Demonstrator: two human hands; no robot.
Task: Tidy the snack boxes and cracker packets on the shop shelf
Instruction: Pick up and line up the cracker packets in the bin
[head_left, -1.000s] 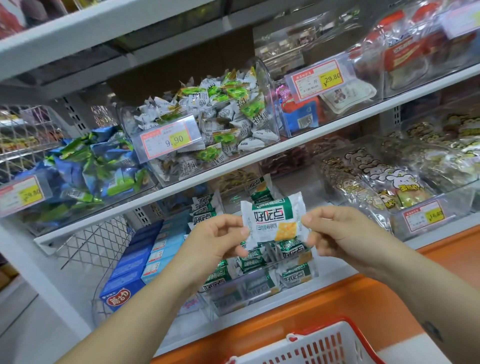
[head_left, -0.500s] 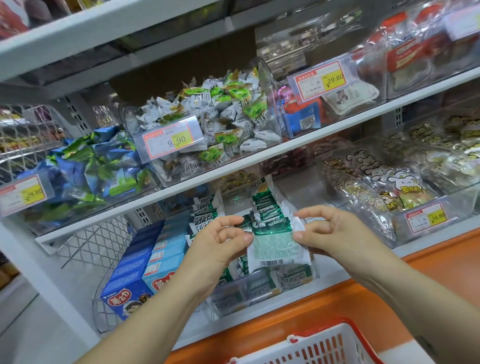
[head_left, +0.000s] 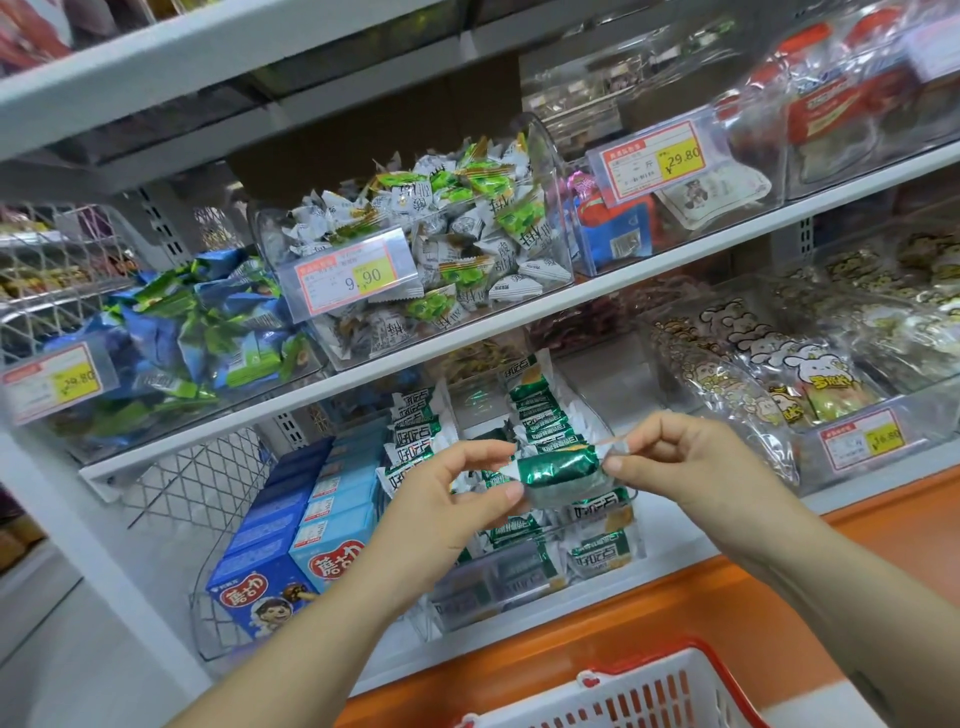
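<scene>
A green-and-white cracker packet (head_left: 561, 470) is held flat, edge toward me, between both hands just above a clear bin (head_left: 524, 587) of matching packets on the lower shelf. My left hand (head_left: 447, 514) pinches its left end with thumb and fingers. My right hand (head_left: 680, 462) pinches the crimped right end. Rows of the same green packets (head_left: 540, 415) stand upright in the bin behind. Blue snack boxes (head_left: 291, 545) sit in rows in a wire rack to the left.
On the shelf above stand clear bins of wrapped sweets (head_left: 441, 244) and blue-green packets (head_left: 197, 332) with price tags. Clear bags of snacks (head_left: 769, 374) fill the bin to the right. A red-and-white shopping basket (head_left: 639, 691) is below, in front of the orange shelf base (head_left: 727, 597).
The packet was upright with its front facing me, then turned over and tipped flat. Both hands moved slightly lower and toward the bin, still pinching its ends.
</scene>
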